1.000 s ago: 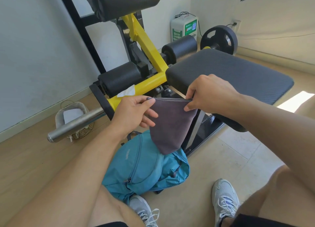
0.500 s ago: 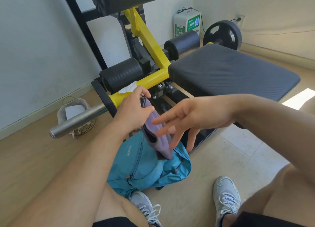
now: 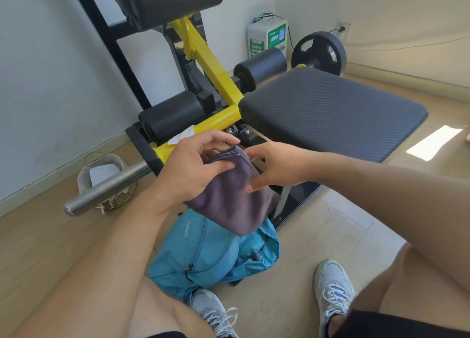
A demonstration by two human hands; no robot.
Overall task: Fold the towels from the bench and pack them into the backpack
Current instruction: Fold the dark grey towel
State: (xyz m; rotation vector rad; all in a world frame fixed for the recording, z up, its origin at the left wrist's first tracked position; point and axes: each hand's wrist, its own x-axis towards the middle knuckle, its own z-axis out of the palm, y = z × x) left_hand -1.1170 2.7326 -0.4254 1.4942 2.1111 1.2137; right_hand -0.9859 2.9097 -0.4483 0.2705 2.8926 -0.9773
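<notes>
- near us, the blue backpack (image 3: 213, 256) lies on the floor by our shoes; whether it is open, or what is inside, we cannot tell.
- above it, our left hand (image 3: 189, 171) clenches the folded grey towel (image 3: 234, 198); our right hand (image 3: 274, 166) touches it with loose, straight fingers.
- we judge the folding nearly done, the packing left.
- farther off, the desk (image 3: 330, 111) shows no other towels.

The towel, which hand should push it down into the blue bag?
Probably the left hand: it already grips the folded grey towel, which hangs right above the blue backpack. The right hand only touches the towel with straight fingers.
</notes>
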